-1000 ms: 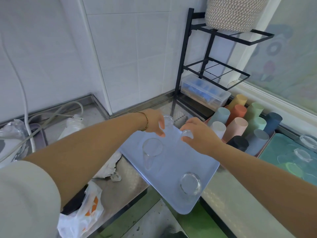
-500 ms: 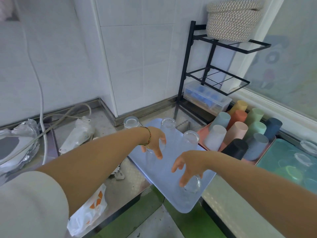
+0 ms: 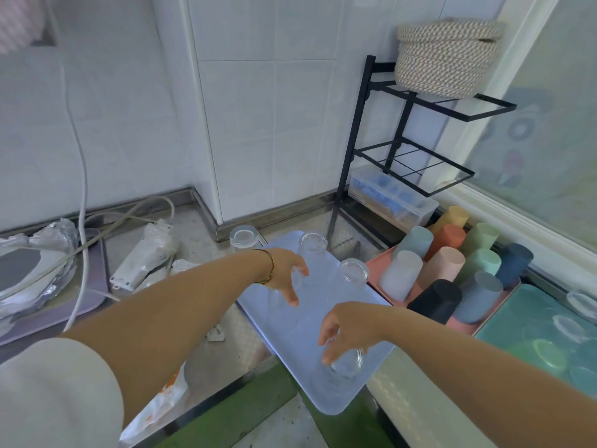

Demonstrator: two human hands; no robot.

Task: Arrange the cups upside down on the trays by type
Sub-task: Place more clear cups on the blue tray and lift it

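Work set at a steel counter [image 3: 232,360] in a tiled corner. Laid slantwise across its middle, a pale blue tray [image 3: 290,331]; off to the right, a teal tray [image 3: 533,305] with clear glasses too blurred to count; between the two, a pink tray [image 3: 374,268] packed with coloured cups [image 3: 445,263], all bottoms up. Behind, a black rack [image 3: 355,150] carrying a woven basket [image 3: 445,56]. On the blue tray, four inverted glasses, long axes upright: a far glass [image 3: 311,244] and a second glass [image 3: 353,271] standing free, a faint glass [image 3: 296,281] under the left hand, a near glass [image 3: 347,365] under the right. Left hand [image 3: 284,273]: palm down, fingers loosely spread and hanging, no grip to be seen. Right hand [image 3: 347,328]: fingers drooped round the upturned base of the near glass; pinching or merely resting cannot be told. Smallest and most telling, a stray glass [image 3: 243,238] on bare steel just beside the blue tray's far left corner, off every tray. Lies ahead and slightly left of the left hand, well apart from the right, with the left hand in between. Judged from that: better fetched with the left hand, reaching straight forward, then set among its own kind. Mouth up or down: not to be made out from here.
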